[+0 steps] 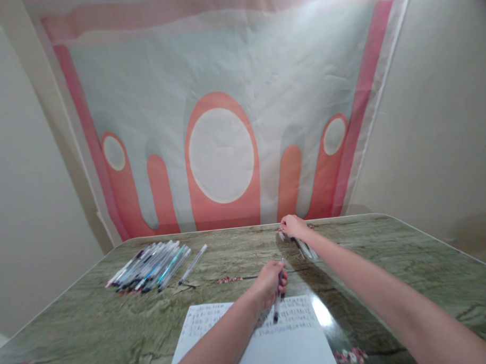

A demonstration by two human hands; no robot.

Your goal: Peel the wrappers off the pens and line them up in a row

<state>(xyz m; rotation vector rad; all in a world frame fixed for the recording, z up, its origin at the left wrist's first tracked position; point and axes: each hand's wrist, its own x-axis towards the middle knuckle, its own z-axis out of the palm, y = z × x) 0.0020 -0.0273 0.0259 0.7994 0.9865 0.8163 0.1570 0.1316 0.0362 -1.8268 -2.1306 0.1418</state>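
Note:
My left hand (pixel 270 281) is closed around a clear-barrelled pen (pixel 278 303) with a dark end, which points down over the written sheet of paper (pixel 286 350). Farther back, my right hand (pixel 294 226) reaches over a small group of pens (pixel 305 250). Its fingers are bent down and pinched at the pale end of a pen (pixel 282 235), and the hand hides part of it. Several rows of handwriting cover the upper part of the sheet; my left forearm crosses it.
A large pile of pens (pixel 150 266), clear, black and teal, lies on the left of the wood-patterned table (pixel 84 320). One single pen (pixel 193 264) rests beside the pile. Behind the table's far edge hangs a pink and grey printed cloth (pixel 224 214).

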